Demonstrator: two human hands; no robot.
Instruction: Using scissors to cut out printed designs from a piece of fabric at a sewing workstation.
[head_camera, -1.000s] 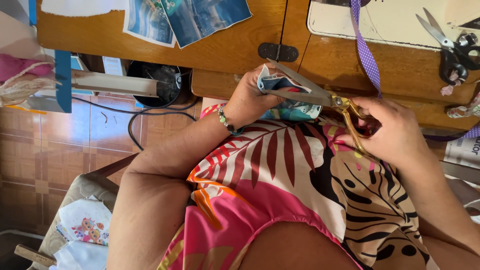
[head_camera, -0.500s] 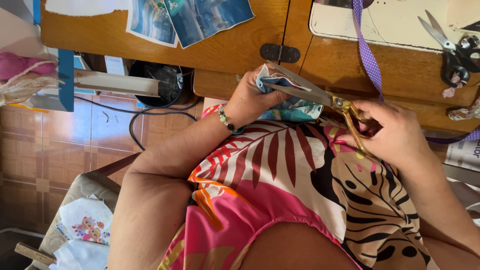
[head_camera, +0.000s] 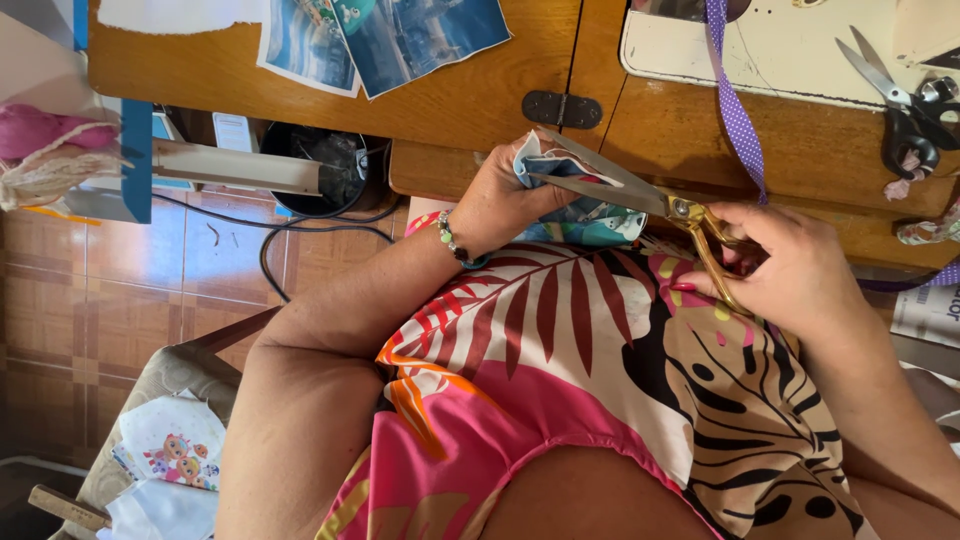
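Left hand (head_camera: 505, 200) pinches a blue printed fabric scrap (head_camera: 590, 215), mostly hidden; at its 3 o'clock, right hand (head_camera: 790, 270) grips gold-handled steel shears (head_camera: 640, 195), blades parted, finger loops covered.

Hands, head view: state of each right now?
Left hand: closed, gripping the folded printed fabric piece.
Right hand: closed on the gold-handled scissors, whose blades are at the fabric.

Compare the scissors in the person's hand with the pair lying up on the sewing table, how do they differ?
The gold-handled scissors are gripped in the right hand, with their long blades across the printed fabric piece that the left hand holds. The black-handled scissors lie untouched on the cream sewing-machine bed. The gold pair's blades look longer and broader; the black pair's look slimmer. Both have bare metal blades.
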